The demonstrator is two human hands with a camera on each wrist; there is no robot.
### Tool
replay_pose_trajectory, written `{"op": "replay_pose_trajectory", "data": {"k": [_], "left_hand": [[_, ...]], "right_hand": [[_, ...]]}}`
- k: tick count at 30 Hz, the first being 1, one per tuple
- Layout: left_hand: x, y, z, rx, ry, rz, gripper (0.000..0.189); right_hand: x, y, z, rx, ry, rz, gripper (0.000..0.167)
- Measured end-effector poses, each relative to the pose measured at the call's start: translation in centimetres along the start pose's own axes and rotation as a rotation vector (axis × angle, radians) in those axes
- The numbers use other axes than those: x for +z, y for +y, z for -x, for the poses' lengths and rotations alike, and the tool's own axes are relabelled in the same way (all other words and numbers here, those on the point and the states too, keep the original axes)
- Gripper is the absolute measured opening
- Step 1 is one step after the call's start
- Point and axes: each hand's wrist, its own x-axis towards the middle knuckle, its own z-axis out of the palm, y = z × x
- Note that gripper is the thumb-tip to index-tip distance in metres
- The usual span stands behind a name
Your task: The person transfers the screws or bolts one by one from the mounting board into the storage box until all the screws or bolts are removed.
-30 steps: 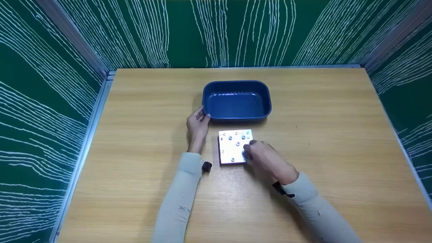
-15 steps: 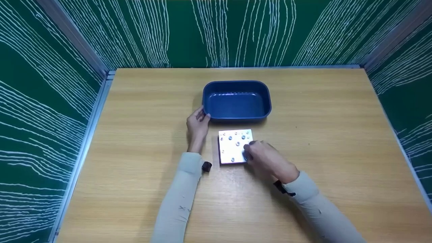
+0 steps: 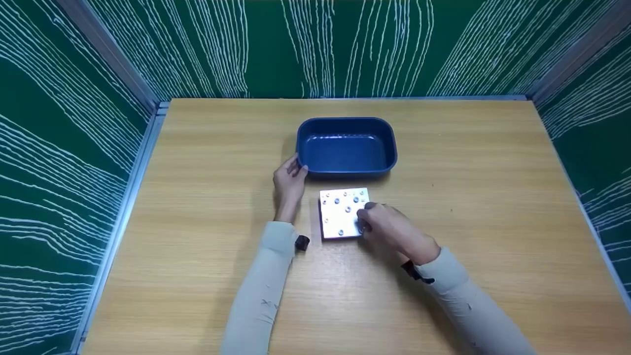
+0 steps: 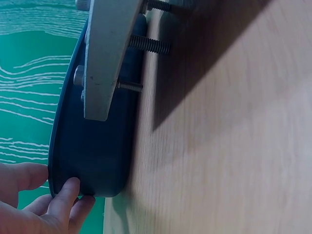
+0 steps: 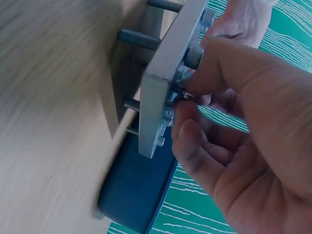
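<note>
A square metal plate (image 3: 335, 217) stands raised above the table on the threaded shanks of several socket-head screws, whose heads show on top. At its right edge my right hand (image 3: 394, 231) pinches a small screw (image 5: 179, 91) between thumb and forefinger; the fingertips hide most of it. Behind the plate sits a blue rectangular bin (image 3: 347, 148) with nothing visible inside. My left hand (image 3: 289, 185) holds the bin's near left corner, thumb and fingers on either side of the rim, as the left wrist view also shows.
The wooden table (image 3: 197, 197) carries the bin and plate near its middle. Green panels (image 3: 268, 49) with white wavy lines enclose its back and sides. Dark wrist cameras sit at both cuffs.
My right wrist and forearm have shifted very slightly, while the fingers stay at the same place on the plate. The left hand, bin and plate look unmoved.
</note>
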Motion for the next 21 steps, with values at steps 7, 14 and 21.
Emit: {"op": "replay_pose_trajectory", "data": {"k": [7,14,21], "left_hand": [[0.0,-0.1,0.0,-0.003,0.001,-0.022,0.045],[0.0,-0.1,0.0,-0.015,0.002,-0.047,0.046],[-0.1,-0.1,0.0,-0.003,-0.001,-0.022,0.046]], "right_hand": [[-0.2,0.0,0.2,-0.002,0.029,0.023,0.02],[-0.8,-0.1,0.5,0.001,0.056,0.012,0.014],[-0.9,-0.1,1.0,-0.019,0.1,-0.016,0.019]]}}
